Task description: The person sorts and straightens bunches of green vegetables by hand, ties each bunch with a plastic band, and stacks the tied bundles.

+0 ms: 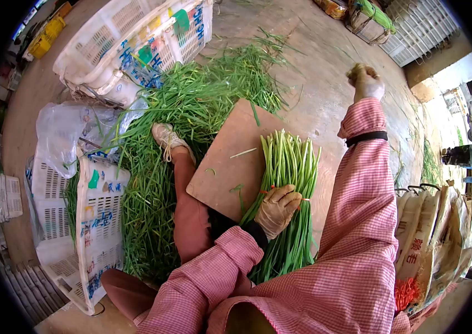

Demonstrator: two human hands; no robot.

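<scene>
Head view.
Item: bundle of green stems (289, 161), one, with an orange tie (305, 199) around it; pale cut ends to the far side, leaves to the near side; placed on a brown board (225, 167), at its right.
Item: left hand (279, 211), gloved; grip clamped on the bundle at the tie.
Item: right hand (367, 83), raised at far right, well apart from the bundle; fingers curled, but cannot tell whether the grip is fully together or holds anything.
Item: loose green leaves (149, 222), heaped left of and beyond the board.
Item: shoe (167, 139), light, among the leaves.
Item: white crate (104, 217), left, blue lettering; further white crates (191, 36), far left.
Item: clear plastic bag (57, 133), left.
Item: red strings (407, 293), near right, beside pale containers (417, 234).
Item: concrete floor (314, 72).
</scene>
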